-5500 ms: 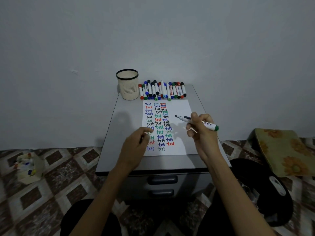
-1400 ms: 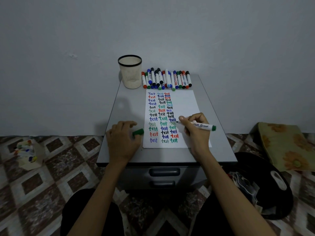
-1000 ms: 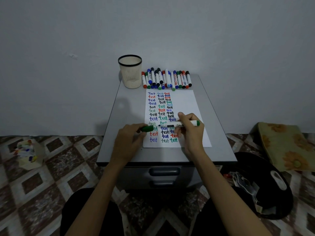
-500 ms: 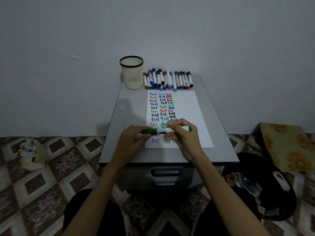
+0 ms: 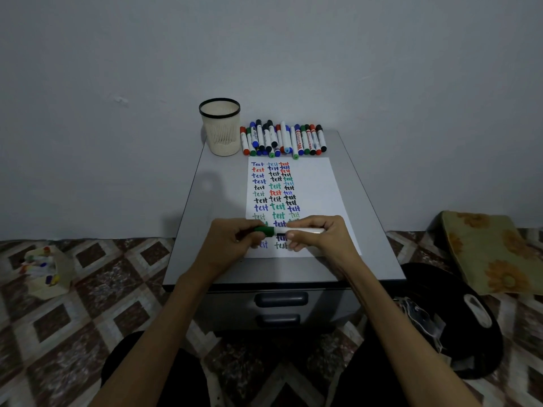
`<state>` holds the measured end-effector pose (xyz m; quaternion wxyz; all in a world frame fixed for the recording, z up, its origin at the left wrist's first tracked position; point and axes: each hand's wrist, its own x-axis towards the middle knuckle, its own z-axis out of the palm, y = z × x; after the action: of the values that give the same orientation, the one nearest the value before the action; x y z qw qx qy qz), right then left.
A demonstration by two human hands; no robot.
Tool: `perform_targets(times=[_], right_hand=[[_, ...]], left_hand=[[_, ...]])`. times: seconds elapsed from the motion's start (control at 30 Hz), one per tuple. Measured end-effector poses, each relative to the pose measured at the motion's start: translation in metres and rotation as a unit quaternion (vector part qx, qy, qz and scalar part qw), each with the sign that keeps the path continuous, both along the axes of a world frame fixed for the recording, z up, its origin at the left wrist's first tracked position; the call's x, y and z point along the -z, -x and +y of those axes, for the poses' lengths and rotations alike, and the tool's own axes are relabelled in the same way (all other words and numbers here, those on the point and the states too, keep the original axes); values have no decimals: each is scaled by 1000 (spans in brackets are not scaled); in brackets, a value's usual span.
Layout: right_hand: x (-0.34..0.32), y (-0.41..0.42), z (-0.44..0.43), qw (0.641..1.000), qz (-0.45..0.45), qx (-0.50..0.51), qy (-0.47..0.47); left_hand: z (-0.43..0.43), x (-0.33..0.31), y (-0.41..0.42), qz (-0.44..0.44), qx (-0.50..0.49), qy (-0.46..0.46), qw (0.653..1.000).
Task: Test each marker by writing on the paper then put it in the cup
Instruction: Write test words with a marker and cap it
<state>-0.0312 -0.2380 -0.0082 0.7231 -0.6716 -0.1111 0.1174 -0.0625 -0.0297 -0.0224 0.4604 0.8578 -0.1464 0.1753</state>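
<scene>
Above the paper, left grip pinches the green cap; right grip clamps the marker beside it.

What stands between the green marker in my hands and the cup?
Nothing visible. The left hand and right hand hold the green marker over the flat paper; the cup stands open, spare markers lying to its right.

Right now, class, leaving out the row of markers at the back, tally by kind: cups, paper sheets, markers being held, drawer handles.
Cup: 1
Paper sheet: 1
Held green marker: 1
Drawer handles: 2
Total: 5
</scene>
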Motion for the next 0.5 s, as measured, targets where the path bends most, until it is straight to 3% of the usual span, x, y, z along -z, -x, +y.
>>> perform_targets(times=[0.23, 0.37, 0.5], right_hand=[[7, 0, 7, 997, 29, 38, -59], [9, 1, 7, 996, 41, 40, -67], [4, -4, 5, 1000, 13, 9, -6]], left_hand=[[2, -19, -14, -69, 20, -127, 989], [8, -20, -17, -71, 35, -134, 988], [14, -11, -19, -54, 41, -130, 989]])
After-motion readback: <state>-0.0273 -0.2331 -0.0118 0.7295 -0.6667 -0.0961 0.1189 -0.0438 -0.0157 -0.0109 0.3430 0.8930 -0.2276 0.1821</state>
